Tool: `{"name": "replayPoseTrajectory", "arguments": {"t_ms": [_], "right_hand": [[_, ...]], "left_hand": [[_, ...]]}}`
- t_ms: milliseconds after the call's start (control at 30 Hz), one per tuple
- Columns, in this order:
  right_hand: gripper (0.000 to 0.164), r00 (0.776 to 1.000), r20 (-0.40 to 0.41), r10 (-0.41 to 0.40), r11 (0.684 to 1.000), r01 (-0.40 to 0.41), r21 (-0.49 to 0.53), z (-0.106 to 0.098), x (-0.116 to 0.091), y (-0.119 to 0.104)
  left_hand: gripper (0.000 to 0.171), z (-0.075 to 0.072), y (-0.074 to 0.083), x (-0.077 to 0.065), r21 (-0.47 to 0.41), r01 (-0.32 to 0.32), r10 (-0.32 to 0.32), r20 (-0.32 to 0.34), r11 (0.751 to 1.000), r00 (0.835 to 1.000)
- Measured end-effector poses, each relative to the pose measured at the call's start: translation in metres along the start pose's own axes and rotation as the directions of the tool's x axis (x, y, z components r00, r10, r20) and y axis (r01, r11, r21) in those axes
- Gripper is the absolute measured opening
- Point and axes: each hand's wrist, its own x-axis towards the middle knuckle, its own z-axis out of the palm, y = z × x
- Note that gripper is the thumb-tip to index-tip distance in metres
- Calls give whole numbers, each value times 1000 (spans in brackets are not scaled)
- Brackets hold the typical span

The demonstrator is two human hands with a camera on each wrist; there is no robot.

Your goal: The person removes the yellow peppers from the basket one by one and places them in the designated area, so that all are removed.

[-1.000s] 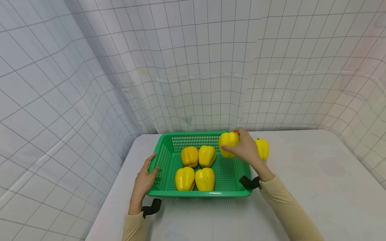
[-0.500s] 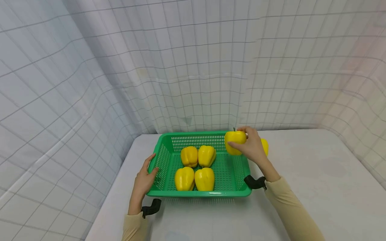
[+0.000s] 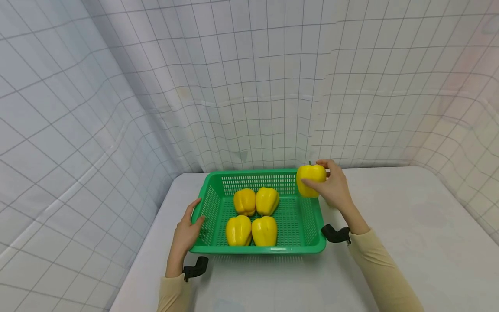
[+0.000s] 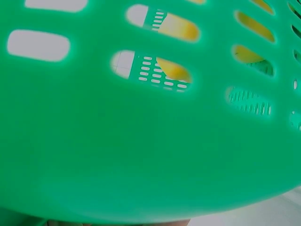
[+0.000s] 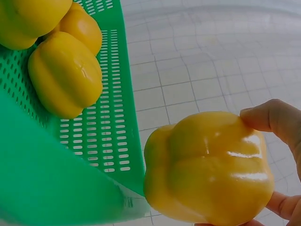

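In the head view a green plastic basket [image 3: 257, 250] holds several yellow bell peppers [image 3: 238, 231], grouped in its left and middle part. My left hand [image 3: 186, 236] holds the basket's left rim, thumb on the inner side. The basket's perforated wall [image 4: 141, 141] fills the left wrist view. My right hand [image 3: 334, 187] grips another yellow bell pepper [image 3: 311, 180], stem up, raised at the basket's back right corner. Up close in the right wrist view, thumb and fingers pinch this glossy pepper [image 5: 211, 169] beside the basket's edge.
The white table [image 3: 409, 225] extends to the right of the basket. Grid-patterned white curtains [image 3: 253, 86] hang behind and at both sides. A black wrist mount [image 3: 336, 234] on my right arm is close to the basket's right rim.
My right hand has moved right with the bell pepper, from over the basket's right part to its back right corner. The pepper lying on the table there is now hidden. My left hand stays put.
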Motion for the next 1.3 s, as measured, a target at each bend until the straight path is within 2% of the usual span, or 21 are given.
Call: {"name": "replayPoseTrajectory", "arguments": {"t_ms": [133, 333, 500, 933, 1300], "right_hand": [[70, 1000, -15, 27, 1000, -27, 7, -8, 2, 5], [78, 993, -40, 108, 994, -106, 41, -20, 2, 14], [78, 985, -68, 156, 986, -152, 62, -31, 0, 21], [73, 962, -172, 214, 977, -208, 51, -55, 0, 53], [73, 947, -197, 253, 966, -257, 6, -73, 2, 78]], "left_hand": [[54, 0, 0, -1, -4, 3, -3, -2, 1000, 1000], [54, 0, 0, 0, 5, 0, 0, 1, 1000, 1000], [55, 1, -1, 1, 5, -1, 1, 0, 1000, 1000], [55, 1, -2, 0, -4, 4, -4, 0, 1000, 1000], [55, 2, -2, 0, -1, 5, -5, -5, 1000, 1000]]}}
